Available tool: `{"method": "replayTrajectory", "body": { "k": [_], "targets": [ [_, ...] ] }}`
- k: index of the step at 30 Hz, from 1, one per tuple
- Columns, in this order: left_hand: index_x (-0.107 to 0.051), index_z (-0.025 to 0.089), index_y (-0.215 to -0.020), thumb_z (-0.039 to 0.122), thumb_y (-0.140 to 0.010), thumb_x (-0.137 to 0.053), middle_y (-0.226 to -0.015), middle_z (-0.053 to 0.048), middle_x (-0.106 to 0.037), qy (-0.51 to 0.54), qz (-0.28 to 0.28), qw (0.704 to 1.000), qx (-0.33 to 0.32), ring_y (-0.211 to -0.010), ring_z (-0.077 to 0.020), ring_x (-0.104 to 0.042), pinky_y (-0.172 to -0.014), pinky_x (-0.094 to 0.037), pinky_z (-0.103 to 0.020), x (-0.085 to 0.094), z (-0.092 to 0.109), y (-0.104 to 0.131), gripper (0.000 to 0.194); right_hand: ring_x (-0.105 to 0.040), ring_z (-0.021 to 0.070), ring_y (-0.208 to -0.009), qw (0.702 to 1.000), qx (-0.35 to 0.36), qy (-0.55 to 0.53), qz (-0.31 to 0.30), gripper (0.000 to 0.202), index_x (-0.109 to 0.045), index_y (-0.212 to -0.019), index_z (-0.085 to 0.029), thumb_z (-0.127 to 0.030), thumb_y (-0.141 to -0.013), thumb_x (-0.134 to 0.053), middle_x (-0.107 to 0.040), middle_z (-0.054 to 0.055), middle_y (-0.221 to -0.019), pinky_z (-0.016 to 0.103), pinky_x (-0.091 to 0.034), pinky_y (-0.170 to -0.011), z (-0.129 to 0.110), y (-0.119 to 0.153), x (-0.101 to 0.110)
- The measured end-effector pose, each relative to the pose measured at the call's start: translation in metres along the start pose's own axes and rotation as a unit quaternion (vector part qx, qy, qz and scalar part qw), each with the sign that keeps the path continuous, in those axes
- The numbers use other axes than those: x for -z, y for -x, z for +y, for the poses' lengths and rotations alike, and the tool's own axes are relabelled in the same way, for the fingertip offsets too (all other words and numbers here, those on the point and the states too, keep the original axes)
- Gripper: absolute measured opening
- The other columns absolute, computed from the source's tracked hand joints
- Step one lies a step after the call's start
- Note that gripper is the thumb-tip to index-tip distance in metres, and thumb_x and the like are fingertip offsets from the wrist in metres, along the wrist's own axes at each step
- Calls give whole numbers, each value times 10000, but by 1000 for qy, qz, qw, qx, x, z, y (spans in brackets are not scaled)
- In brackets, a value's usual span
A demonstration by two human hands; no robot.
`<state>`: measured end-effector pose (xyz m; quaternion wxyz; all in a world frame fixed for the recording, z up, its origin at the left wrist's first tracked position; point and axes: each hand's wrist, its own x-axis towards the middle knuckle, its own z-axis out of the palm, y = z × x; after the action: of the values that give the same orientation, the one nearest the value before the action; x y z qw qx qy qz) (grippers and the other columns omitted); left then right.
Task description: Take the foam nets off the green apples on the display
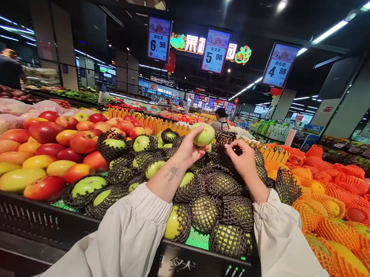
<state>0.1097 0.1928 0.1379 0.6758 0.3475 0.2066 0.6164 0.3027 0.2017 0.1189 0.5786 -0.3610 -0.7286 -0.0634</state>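
Two pale sleeves (130, 236) reach over the black bin edge (55, 226) nearest the camera. The left hand (188, 150) has its fingers wrapped around a bare green apple (204, 134), lifted above the pile. The right hand (245, 161) has its fingers curled onto a black net sleeve (227, 156) atop the pile of netted green apples (217, 202). Red apples (42, 146) lie to the left, fruit in orange nets (342, 215) to the right. Price signs (215, 51) hang overhead.
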Motion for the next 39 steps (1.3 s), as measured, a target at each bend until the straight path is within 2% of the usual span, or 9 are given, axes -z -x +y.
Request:
{"method": "replayTrajectory", "body": {
  "k": [4,7,14,20,25,27,30,35,39],
  "targets": [
    [-686,161,-1004,643,-703,-753,-665,-80,-628,5,-40,999,10,-474,-117,-508,-405,-273,-212,-2,0,4,572,-507,169,-657,999,-40,28,16,412,-469,-665,-237,-508,-724,-774,-546,-26,-672,314,-422,-696,-6,1,2],
    [-693,153,-1001,747,-679,-695,-673,-102,-637,14,-43,999,13,-534,-156,-553,-435,-318,-237,-1,1,5,676,-551,201,-761,998,-17,40,36,435,-488,-741,-240,-518,-679,-818,-577,-4,-776,332,-452,-746,-4,0,2],
    [-682,196,-1036,694,-734,-656,-811,-85,-696,-9,-45,999,-24,-683,-178,-631,-577,-444,-267,-1,-3,6,583,-594,315,-1078,998,-10,59,29,648,-567,-1041,-219,-493,-563,-909,-615,108,-1120,464,-502,-967,10,-1,-3],
    [-672,199,-980,656,-684,-730,-772,-60,-690,-19,-84,996,-37,-674,-191,-644,-547,-420,-265,-5,-7,9,547,-572,330,-1151,998,14,62,2,577,-577,-1126,-206,-420,-664,-849,-600,126,-1185,504,-478,-1028,11,-1,-2],
    [-675,198,-914,679,-693,-721,-714,-50,-655,-33,16,998,-46,-579,-145,-574,-510,-352,-249,-1,-7,0,531,-603,263,-1060,999,14,27,40,375,-633,-1136,-242,-213,-766,-686,-626,91,-1161,388,-552,-803,0,1,3],
    [-671,200,-885,684,-696,-717,-642,-31,-616,-46,69,996,-35,-525,-122,-524,-474,-296,-234,3,-7,-5,521,-605,233,-961,998,4,11,56,289,-678,-1021,-237,-144,-758,-603,-611,86,-1101,316,-519,-633,-5,2,4],
    [-670,211,-899,734,-660,-714,-584,-16,-574,-27,85,996,-29,-503,-123,-506,-446,-249,-231,7,-5,-9,577,-582,210,-894,998,-2,6,60,205,-644,-833,-230,-103,-738,-514,-582,79,-1021,268,-445,-529,-8,2,4],
    [-671,199,-867,783,-636,-695,-605,-32,-588,-12,79,996,-38,-484,-118,-480,-446,-227,-246,6,-4,-6,628,-588,214,-963,997,27,-6,65,275,-516,-868,-239,-58,-662,-496,-585,56,-989,356,-524,-817,-4,1,2],
    [-657,201,-817,752,-662,-702,-596,-16,-587,-46,69,996,-35,-468,-108,-460,-443,-216,-247,3,-6,-4,574,-580,256,-1179,994,92,5,-62,301,-603,-675,-224,14,-618,-427,-636,60,-1159,477,-449,-1058,1,2,0]
  ]
}}
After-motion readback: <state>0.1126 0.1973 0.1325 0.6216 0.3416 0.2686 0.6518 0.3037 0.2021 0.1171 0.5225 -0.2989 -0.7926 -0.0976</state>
